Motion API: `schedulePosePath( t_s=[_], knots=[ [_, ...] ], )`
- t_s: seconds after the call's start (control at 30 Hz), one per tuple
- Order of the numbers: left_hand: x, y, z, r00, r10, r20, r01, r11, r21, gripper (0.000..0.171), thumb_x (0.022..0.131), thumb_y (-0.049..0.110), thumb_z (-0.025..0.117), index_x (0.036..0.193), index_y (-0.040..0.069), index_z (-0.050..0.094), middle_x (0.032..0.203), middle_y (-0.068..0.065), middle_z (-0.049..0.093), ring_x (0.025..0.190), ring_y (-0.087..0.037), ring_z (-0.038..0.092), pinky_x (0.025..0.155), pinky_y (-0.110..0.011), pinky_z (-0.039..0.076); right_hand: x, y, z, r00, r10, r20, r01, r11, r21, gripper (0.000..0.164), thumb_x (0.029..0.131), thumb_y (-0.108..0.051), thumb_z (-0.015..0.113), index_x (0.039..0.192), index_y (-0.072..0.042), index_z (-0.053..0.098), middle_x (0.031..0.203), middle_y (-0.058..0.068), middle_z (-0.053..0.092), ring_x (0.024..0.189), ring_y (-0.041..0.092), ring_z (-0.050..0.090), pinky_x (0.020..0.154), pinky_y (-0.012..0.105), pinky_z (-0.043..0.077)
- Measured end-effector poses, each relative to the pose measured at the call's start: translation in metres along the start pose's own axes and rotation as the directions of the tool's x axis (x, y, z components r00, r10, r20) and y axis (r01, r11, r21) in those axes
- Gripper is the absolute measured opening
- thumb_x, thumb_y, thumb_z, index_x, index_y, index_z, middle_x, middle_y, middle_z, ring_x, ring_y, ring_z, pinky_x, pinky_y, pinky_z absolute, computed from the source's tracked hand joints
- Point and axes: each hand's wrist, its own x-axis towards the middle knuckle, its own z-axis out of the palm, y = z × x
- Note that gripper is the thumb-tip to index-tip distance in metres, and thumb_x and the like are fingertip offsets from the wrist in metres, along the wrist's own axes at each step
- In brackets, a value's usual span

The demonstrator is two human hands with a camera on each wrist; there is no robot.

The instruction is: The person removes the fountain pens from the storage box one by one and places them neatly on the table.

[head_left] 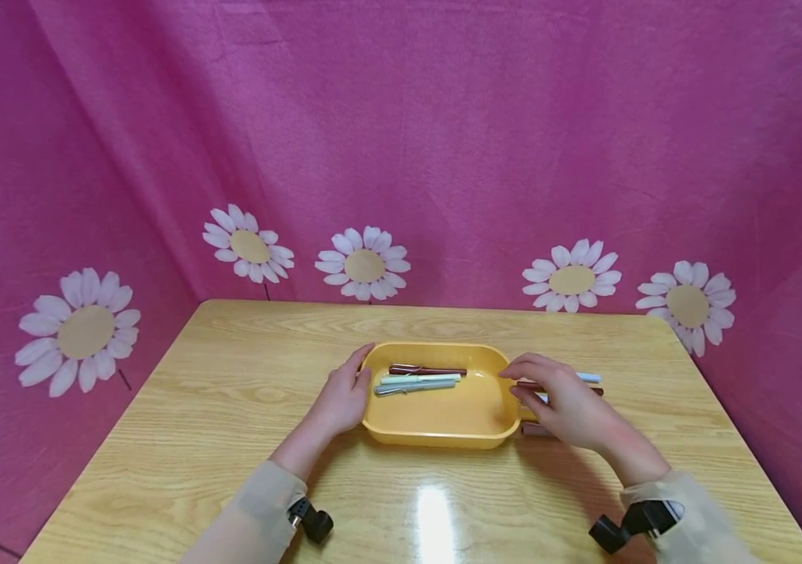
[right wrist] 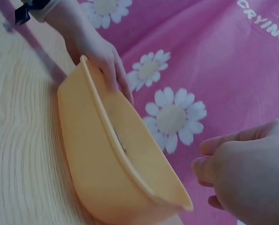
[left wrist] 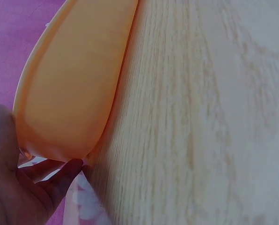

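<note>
The left hand (head_left: 341, 399) rests against the left end of the yellow tray (head_left: 443, 427), its fingers lying fairly straight along the rim and outer wall rather than curled round it; the left wrist view shows the fingertips (left wrist: 60, 176) touching the tray's underside edge (left wrist: 69, 93) where it meets the table (left wrist: 200, 117), and the right wrist view shows the same hand (right wrist: 99, 56) laid on the far end of the tray (right wrist: 97, 173). The right hand (head_left: 561, 399) hovers just beside the tray's right end, above a small group of pens (head_left: 593, 381) lying on the table; its fingers are loosely bent and reach toward the tray rim, and whether they pinch a pen cannot be told, since the hand covers most of the group. In the right wrist view the right hand (right wrist: 252, 173) appears with curled fingers and nothing clearly held. The tray sits near the middle of the wooden table (head_left: 232, 439), its long side running left to right. Inside it, toward the far wall, lie three pens side by side: a dark red pen (head_left: 429, 370), a pale green pen (head_left: 420, 378) and a grey-blue pen (head_left: 415, 387). A pink cloth with white daisies (head_left: 364, 265) hangs behind and around the table.
</note>
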Motion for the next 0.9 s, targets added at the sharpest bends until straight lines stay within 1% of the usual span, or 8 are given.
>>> schedulePosePath(
  t_s=[0.1,0.23,0.3,0.37,0.43,0.6,0.7,0.9],
  knots=[
    [0.0,0.0,0.0,1.0,0.002,0.001,-0.002,1.0,-0.002,0.049,0.111,0.01,0.044,0.16,0.006,0.045,0.145,-0.023,0.061,0.127,-0.033,0.06,0.111,-0.053,0.045,0.01,-0.005,0.005,1.0,0.007,0.018,-0.007,1.0,-0.004,0.033,0.093,0.012,0.072,0.12,-0.006,0.073,0.115,0.0,0.069,0.101,0.024,0.069,0.085,0.04,0.061],
    [0.0,0.0,0.0,1.0,0.012,-0.002,-0.012,1.0,-0.008,0.048,0.111,0.009,0.045,0.159,0.004,0.045,0.144,-0.023,0.061,0.128,-0.034,0.06,0.112,-0.053,0.044,0.023,-0.009,0.014,0.998,0.04,0.053,-0.039,0.999,-0.016,0.031,0.095,0.005,0.075,0.123,-0.008,0.073,0.117,-0.003,0.07,0.105,0.025,0.068,0.089,0.049,0.059],
    [0.0,-0.001,0.0,1.0,0.019,-0.003,-0.019,1.0,-0.006,0.048,0.111,0.008,0.044,0.159,0.004,0.045,0.144,-0.024,0.061,0.128,-0.034,0.06,0.112,-0.054,0.044,0.03,-0.009,0.02,0.997,0.047,0.068,-0.048,0.999,-0.001,0.031,0.095,0.003,0.075,0.124,-0.009,0.073,0.119,-0.002,0.071,0.108,0.027,0.068,0.092,0.052,0.057],
    [0.001,-0.001,0.0,1.0,0.019,0.0,-0.019,1.0,-0.002,0.048,0.111,0.009,0.044,0.159,0.004,0.045,0.145,-0.023,0.061,0.129,-0.034,0.059,0.112,-0.053,0.044,0.036,-0.008,0.025,0.996,0.045,0.078,-0.046,0.999,0.02,0.03,0.096,0.002,0.074,0.124,-0.009,0.074,0.119,-0.002,0.071,0.11,0.028,0.067,0.096,0.053,0.055],
    [0.001,-0.001,0.001,1.0,0.022,0.002,-0.022,1.0,0.004,0.048,0.111,0.009,0.044,0.159,0.005,0.045,0.145,-0.024,0.061,0.129,-0.034,0.059,0.112,-0.053,0.044,0.041,-0.008,0.031,0.996,0.039,0.084,-0.043,0.998,0.039,0.028,0.097,0.001,0.074,0.123,-0.01,0.074,0.118,-0.002,0.072,0.11,0.028,0.067,0.096,0.054,0.054],
    [0.0,0.001,0.001,1.0,0.031,-0.001,-0.031,1.0,0.003,0.048,0.111,0.008,0.043,0.158,0.004,0.045,0.144,-0.024,0.061,0.129,-0.035,0.06,0.112,-0.054,0.044,0.052,-0.005,0.041,0.996,0.011,0.094,-0.017,0.998,0.065,0.025,0.096,0.003,0.074,0.118,-0.008,0.075,0.113,-0.001,0.072,0.105,0.032,0.068,0.094,0.052,0.055],
    [0.0,0.001,0.0,1.0,0.026,-0.002,-0.026,1.0,-0.003,0.048,0.111,0.008,0.044,0.159,0.004,0.045,0.144,-0.024,0.061,0.129,-0.034,0.059,0.112,-0.053,0.043,0.059,-0.003,0.046,0.993,0.005,0.121,-0.014,0.997,0.075,0.024,0.096,0.005,0.073,0.118,-0.006,0.076,0.112,0.001,0.073,0.104,0.034,0.068,0.094,0.051,0.056],
    [0.001,-0.002,0.001,1.0,0.023,0.001,-0.023,1.0,0.007,0.048,0.111,0.008,0.044,0.159,0.005,0.045,0.144,-0.024,0.06,0.13,-0.034,0.059,0.112,-0.053,0.043,0.072,-0.003,0.057,0.987,0.001,0.161,-0.009,0.999,0.046,0.026,0.095,0.007,0.072,0.119,-0.002,0.076,0.112,0.004,0.074,0.105,0.032,0.07,0.095,0.049,0.056]
  ],
)
